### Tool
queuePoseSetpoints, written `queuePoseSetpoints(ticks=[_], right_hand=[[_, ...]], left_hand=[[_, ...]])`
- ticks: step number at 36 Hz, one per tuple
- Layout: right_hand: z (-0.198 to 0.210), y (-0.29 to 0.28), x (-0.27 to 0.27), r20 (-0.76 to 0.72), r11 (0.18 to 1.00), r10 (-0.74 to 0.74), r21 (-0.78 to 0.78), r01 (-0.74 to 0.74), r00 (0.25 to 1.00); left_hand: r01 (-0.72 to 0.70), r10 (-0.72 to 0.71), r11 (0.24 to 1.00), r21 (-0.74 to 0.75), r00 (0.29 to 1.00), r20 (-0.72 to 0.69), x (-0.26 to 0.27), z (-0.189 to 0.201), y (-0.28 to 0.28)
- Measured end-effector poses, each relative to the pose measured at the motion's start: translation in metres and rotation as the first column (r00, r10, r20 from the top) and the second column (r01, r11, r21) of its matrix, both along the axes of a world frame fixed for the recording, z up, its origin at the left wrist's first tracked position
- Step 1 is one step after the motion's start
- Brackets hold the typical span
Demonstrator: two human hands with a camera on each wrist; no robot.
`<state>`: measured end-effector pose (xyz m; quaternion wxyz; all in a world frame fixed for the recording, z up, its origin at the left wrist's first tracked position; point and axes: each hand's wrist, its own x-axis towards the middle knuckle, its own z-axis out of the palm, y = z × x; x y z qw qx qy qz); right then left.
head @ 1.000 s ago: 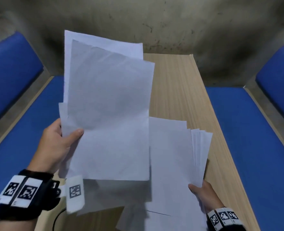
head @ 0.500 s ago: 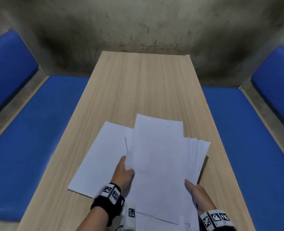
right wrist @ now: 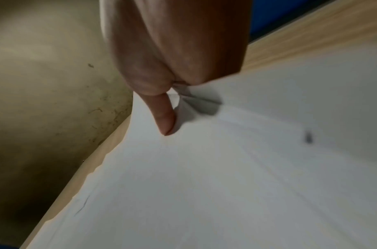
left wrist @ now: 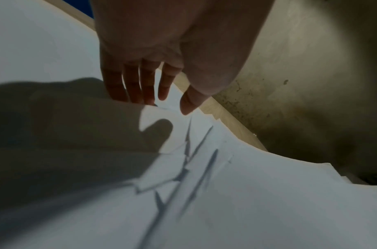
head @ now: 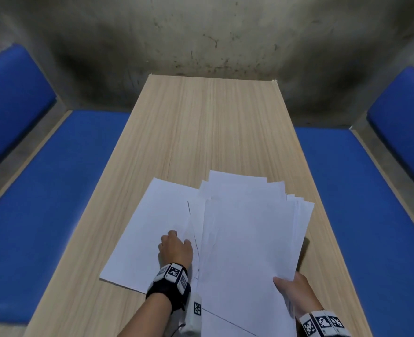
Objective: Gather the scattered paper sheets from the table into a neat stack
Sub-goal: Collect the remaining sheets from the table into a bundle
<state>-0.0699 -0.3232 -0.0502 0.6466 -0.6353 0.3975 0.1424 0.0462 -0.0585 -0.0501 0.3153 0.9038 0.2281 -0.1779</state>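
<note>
Under the left hand (head: 175, 249) lies one loose sheet (head: 150, 235), flat on the table (head: 201, 132) and turned a little crooked. The fingers (left wrist: 132, 84) of that hand are nearly straight and spread, with the tips down at the paper; they hold nothing. Just beside it, toward the right hand (head: 294, 294), sits the pile of sheets (head: 247, 242). The right hand holds the pile at its near right corner, thumb (right wrist: 165, 116) pressed on top and the other fingers hidden below the paper.

The pile is messy. Its far edges stick out like a fan, and some sheets poke out on the side away from the left hand. So I think this is the step of bringing in the last loose sheet. Next, the left hand likely needs to slide or lift that sheet over onto the pile. After that, both hands would have to tap and push the edges until they line up.

Past both hands, the far half of the table is bare wood, so there is lots of room to push paper forward. Outside the right hand, the pile lies close to the table's side edge, so a hard push that way could send sheets off toward the blue seat (head: 361, 215). Outside the left hand, the loose sheet's near corner is also near the table edge.
</note>
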Motion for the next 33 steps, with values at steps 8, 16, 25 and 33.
queuePoseSetpoints(ticks=[8,16,25,33], right_hand=[[-0.004,0.0,-0.005,-0.008,0.999,-0.03,-0.015,0.03,1.0],[0.0,-0.003,-0.005,0.003,0.998,-0.061,0.005,0.061,0.998],[0.004,-0.006,-0.003,0.016,0.997,-0.067,0.03,0.067,0.998],[0.003,0.0,-0.003,0.035,0.994,-0.089,0.064,0.086,0.995]], left_hand=[[0.06,-0.062,0.983,-0.173,0.998,-0.006,0.007,-0.003,-0.001],[-0.06,0.085,0.984,-0.169,0.986,0.146,0.003,-0.002,0.036],[-0.192,0.184,0.978,0.079,0.978,0.101,0.001,0.005,0.104],[-0.261,0.276,0.95,0.174,0.959,-0.065,0.008,0.001,0.126]])
